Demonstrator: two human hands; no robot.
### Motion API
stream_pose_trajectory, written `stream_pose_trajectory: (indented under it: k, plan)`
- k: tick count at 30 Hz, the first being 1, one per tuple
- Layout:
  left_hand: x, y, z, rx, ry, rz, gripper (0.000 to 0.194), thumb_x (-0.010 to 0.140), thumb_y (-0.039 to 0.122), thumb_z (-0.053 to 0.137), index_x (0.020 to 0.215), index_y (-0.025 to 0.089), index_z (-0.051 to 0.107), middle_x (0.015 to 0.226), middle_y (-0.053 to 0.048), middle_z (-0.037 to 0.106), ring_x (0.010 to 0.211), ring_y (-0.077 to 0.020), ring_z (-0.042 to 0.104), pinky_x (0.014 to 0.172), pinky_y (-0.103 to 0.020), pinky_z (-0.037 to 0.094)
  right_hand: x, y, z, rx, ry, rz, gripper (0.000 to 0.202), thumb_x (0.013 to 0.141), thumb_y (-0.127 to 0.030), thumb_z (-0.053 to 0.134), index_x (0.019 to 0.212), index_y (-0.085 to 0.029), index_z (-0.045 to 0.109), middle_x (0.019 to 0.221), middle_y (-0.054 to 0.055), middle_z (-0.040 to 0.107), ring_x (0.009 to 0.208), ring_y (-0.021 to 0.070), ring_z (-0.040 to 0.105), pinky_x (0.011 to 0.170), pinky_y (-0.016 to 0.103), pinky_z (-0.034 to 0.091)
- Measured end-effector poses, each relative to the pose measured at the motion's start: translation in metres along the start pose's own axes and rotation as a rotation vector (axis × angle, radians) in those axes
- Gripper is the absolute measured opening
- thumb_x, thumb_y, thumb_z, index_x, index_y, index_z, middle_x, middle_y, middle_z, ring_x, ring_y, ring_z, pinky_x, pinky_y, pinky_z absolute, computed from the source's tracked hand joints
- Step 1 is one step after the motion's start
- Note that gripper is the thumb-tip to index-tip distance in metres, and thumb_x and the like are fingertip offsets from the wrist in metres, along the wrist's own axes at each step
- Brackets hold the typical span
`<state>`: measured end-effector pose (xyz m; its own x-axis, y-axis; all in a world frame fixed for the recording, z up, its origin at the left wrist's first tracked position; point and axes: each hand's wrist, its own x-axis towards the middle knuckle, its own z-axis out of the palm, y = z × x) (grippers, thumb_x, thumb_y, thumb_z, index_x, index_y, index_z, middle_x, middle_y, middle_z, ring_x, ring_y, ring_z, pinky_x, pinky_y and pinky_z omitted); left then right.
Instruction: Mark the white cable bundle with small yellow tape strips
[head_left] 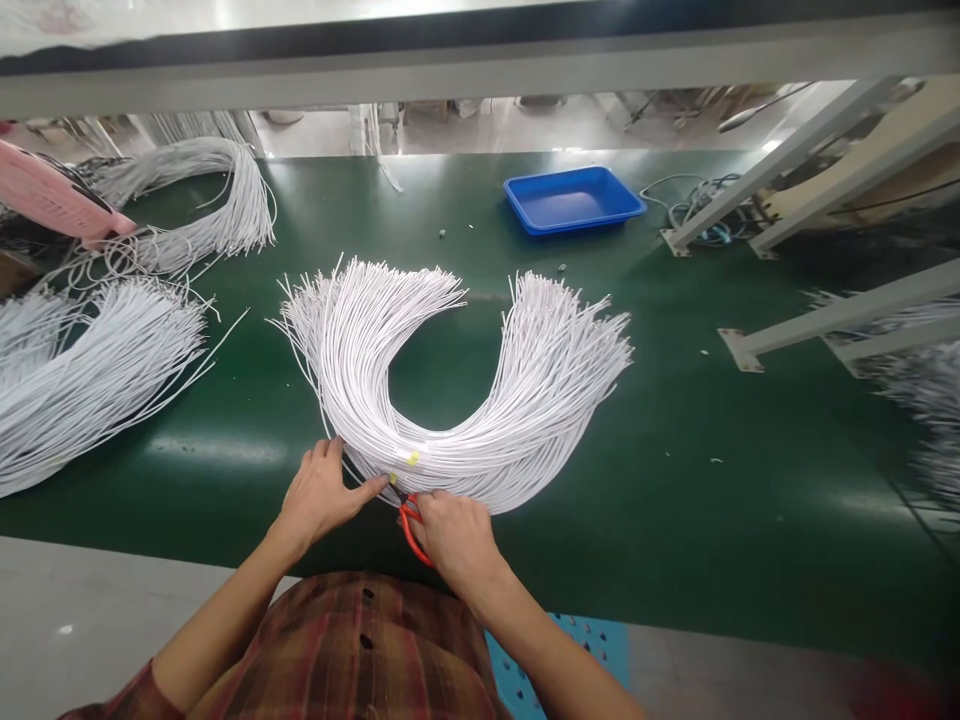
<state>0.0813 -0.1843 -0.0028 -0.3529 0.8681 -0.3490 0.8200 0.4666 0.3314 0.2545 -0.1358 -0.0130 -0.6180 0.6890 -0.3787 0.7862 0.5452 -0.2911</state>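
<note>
A thick bundle of white wires [442, 455] lies curved in a U on the green table, both fanned ends pointing away from me. Two bits of yellow tape [413, 459] show at its near bend. My left hand [322, 492] grips the bundle's near left edge, its thumb stretched toward the lower bit of tape. Red-handled scissors [412, 528] are in my right hand [457, 535], which is closed round the handles. Their dark blades point at the tape beside my left thumb; the tips are partly hidden, so I cannot tell whether they touch it.
More white wire bundles [112, 365] lie at the left, near a pink device [56, 190]. A blue tray [576, 200] stands at the back. Metal legs [832, 325] and coiled cables [709, 210] are at the right. A shelf beam [480, 75] crosses above the table [712, 500].
</note>
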Motion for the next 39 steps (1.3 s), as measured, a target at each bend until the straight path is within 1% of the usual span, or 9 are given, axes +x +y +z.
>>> stream_pose_trajectory:
  k: [8,12,17,23,25,27,31,35,39]
  plan:
    - [0.009,0.012,0.013,0.107,0.088,-0.021,0.076,0.072,0.066,0.051,0.114,0.003,0.048,0.107,-0.020,0.049,0.104,-0.0374,0.046,0.091,-0.048,0.038,0.003,-0.005,-0.006,-0.001,-0.110,0.041,0.025,0.085,-0.011,0.044,0.087,-0.011,0.069,0.082,0.016,0.070,0.077,0.0279,0.069,0.061,0.033,0.049]
    - [0.011,0.010,0.018,0.086,0.100,-0.018,0.077,0.071,0.065,0.053,0.116,0.002,0.047,0.109,-0.020,0.047,0.107,-0.0372,0.044,0.094,-0.048,0.037,-0.005,-0.011,0.006,-0.011,-0.226,-0.007,0.029,0.082,-0.003,0.042,0.090,-0.009,0.069,0.086,0.018,0.070,0.079,0.0278,0.068,0.059,0.032,0.049]
    - [0.010,0.002,0.024,0.012,0.125,-0.009,0.066,0.077,0.062,0.048,0.113,0.008,0.047,0.102,-0.014,0.048,0.101,-0.0322,0.048,0.091,-0.046,0.040,-0.027,-0.005,0.030,0.016,-0.299,-0.044,0.023,0.084,-0.017,0.048,0.086,-0.014,0.071,0.085,0.013,0.071,0.078,0.0273,0.069,0.061,0.032,0.048]
    - [0.003,-0.008,0.030,-0.046,0.156,0.029,0.080,0.063,0.067,0.061,0.114,0.008,0.044,0.110,-0.017,0.047,0.109,-0.0362,0.042,0.096,-0.051,0.035,-0.049,0.020,0.043,0.090,-0.210,0.089,0.024,0.086,-0.027,0.048,0.084,-0.016,0.068,0.085,0.012,0.071,0.078,0.0300,0.068,0.061,0.032,0.042]
    - [-0.008,-0.013,0.025,-0.154,0.080,0.042,0.082,0.069,0.062,0.060,0.128,0.012,0.033,0.114,-0.014,0.049,0.105,-0.0306,0.048,0.092,-0.046,0.040,-0.052,0.024,0.045,0.223,-0.124,0.079,0.022,0.085,-0.030,0.051,0.078,-0.017,0.066,0.081,0.009,0.070,0.074,0.0261,0.066,0.059,0.029,0.038]
    - [-0.023,-0.018,0.017,-0.384,-0.069,0.046,0.074,0.080,0.053,0.053,0.137,0.019,0.021,0.113,-0.010,0.053,0.095,-0.0234,0.054,0.086,-0.039,0.043,-0.053,0.025,0.046,0.465,-0.023,0.063,0.026,0.085,-0.035,0.052,0.069,-0.016,0.062,0.072,0.005,0.066,0.067,0.0196,0.061,0.057,0.027,0.035]
    - [-0.051,-0.015,0.007,-0.770,-0.366,0.074,0.053,0.090,0.043,0.042,0.136,0.024,0.024,0.104,-0.004,0.060,0.096,-0.0185,0.055,0.089,-0.034,0.038,-0.047,0.018,0.044,1.106,0.078,0.086,0.023,0.081,-0.036,0.057,0.074,-0.015,0.063,0.067,0.000,0.058,0.062,0.0119,0.050,0.058,0.022,0.037]
    - [-0.063,-0.003,0.010,-0.832,-0.447,0.126,0.046,0.091,0.037,0.041,0.133,0.023,0.030,0.097,-0.003,0.064,0.095,-0.0172,0.057,0.093,-0.033,0.036,-0.043,0.006,0.046,1.437,0.068,0.117,0.030,0.071,-0.037,0.069,0.092,-0.016,0.066,0.066,-0.002,0.055,0.059,0.0096,0.044,0.057,0.021,0.037]
    - [-0.063,0.008,0.017,-0.832,-0.513,0.136,0.038,0.088,0.029,0.046,0.125,0.020,0.039,0.092,-0.003,0.068,0.092,-0.0173,0.060,0.088,-0.031,0.040,-0.045,-0.001,0.050,1.526,0.143,0.123,0.024,0.075,-0.039,0.065,0.083,-0.016,0.064,0.063,-0.003,0.053,0.056,0.0086,0.043,0.054,0.021,0.036]
